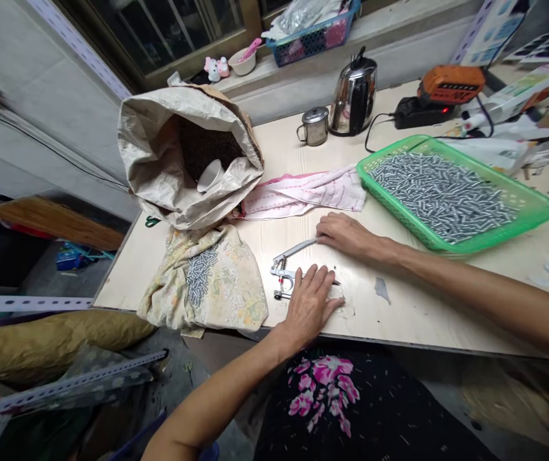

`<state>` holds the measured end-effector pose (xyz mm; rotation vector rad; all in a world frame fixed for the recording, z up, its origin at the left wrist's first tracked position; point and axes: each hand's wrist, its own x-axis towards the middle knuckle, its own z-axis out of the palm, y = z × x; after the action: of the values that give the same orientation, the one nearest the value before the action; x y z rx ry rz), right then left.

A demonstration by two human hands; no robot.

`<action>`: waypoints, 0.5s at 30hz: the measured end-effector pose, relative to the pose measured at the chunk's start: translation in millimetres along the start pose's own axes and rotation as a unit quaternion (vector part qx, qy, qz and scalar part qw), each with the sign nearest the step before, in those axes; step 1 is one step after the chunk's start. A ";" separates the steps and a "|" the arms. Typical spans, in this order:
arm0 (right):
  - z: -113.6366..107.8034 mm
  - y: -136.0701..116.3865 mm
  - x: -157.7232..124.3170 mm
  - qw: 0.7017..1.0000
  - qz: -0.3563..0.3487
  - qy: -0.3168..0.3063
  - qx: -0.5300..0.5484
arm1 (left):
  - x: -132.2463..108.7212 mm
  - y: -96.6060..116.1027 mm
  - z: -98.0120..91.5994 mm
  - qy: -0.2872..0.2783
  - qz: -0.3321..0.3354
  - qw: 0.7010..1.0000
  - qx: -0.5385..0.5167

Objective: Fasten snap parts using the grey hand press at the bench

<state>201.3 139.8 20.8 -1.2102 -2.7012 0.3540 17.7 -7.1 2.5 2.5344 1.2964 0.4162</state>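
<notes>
Metal pliers point(283, 271) flat on table point(423, 307), near front edge, handles splayed. Left hand point(309, 304) open, palm down on lower handle. Right hand point(349, 234) on upper handle tip, grip unclear. Best: pin lower handle firmly, press upper squarely. Green tray point(539, 214) beyond, floral cloth point(221, 285) left.

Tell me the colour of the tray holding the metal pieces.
The tray is bright green, seen best in the head view.

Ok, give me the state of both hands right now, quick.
Left hand: open, lying flat over the metal pliers.
Right hand: fingertips on the upper handle of the pliers; whether it grips cannot be told.
</notes>
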 end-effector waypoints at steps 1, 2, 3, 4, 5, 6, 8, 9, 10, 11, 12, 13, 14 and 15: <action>-2.2 -2.2 5.6 1.000 0.008 0.000 -0.014 | 0.4 1.6 0.6 -0.003 -0.002 1.000 -0.014; -4.9 -7.2 10.7 0.999 0.017 0.003 -0.028 | 1.3 2.2 0.5 -0.002 -0.004 1.000 -0.024; -7.9 -15.3 15.0 0.999 0.018 0.007 -0.041 | 2.3 2.3 0.0 0.002 -0.003 0.999 -0.032; -10.5 -26.3 18.2 0.999 0.004 0.010 -0.052 | 2.7 2.3 -0.8 0.008 0.002 0.999 -0.037; -12.2 -39.7 20.4 0.998 -0.029 0.007 -0.054 | 1.8 2.6 -1.8 0.015 0.010 0.999 -0.041; -12.6 -54.4 21.5 0.996 -0.078 -0.003 -0.048 | -0.7 3.3 -3.3 0.022 0.021 0.998 -0.046; -8.2 -82.6 21.5 0.981 -0.192 -0.034 -0.023 | -11.3 4.7 -8.5 0.031 0.057 0.996 -0.056; -3.5 -93.7 20.9 0.970 -0.238 -0.049 -0.012 | -19.1 4.1 -12.8 0.039 0.078 0.995 -0.055; 2.8 -101.9 20.4 0.961 -0.272 -0.056 -0.003 | -27.9 1.4 -18.8 0.053 0.093 0.993 -0.046; 10.2 -107.1 20.4 0.954 -0.295 -0.057 0.006 | -37.2 -4.1 -26.4 0.072 0.097 0.992 -0.025; 18.3 -109.7 21.4 0.949 -0.312 -0.052 0.013 | -46.5 -13.1 -35.7 0.098 0.085 0.992 0.008; 26.6 -110.5 23.4 0.945 -0.324 -0.045 0.018 | -55.5 -25.5 -46.7 0.127 0.053 0.989 0.052; 34.3 -110.3 26.4 0.942 -0.331 -0.039 0.022 | -63.9 -41.1 -58.8 0.153 0.005 0.983 0.102; 40.7 -110.0 30.1 0.942 -0.333 -0.033 0.029 | -71.4 -58.9 -71.6 0.174 -0.054 0.972 0.152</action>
<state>93.3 85.4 13.8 -0.2213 -2.9155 0.3673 -92.4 -24.9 38.1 2.7036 1.7333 0.7136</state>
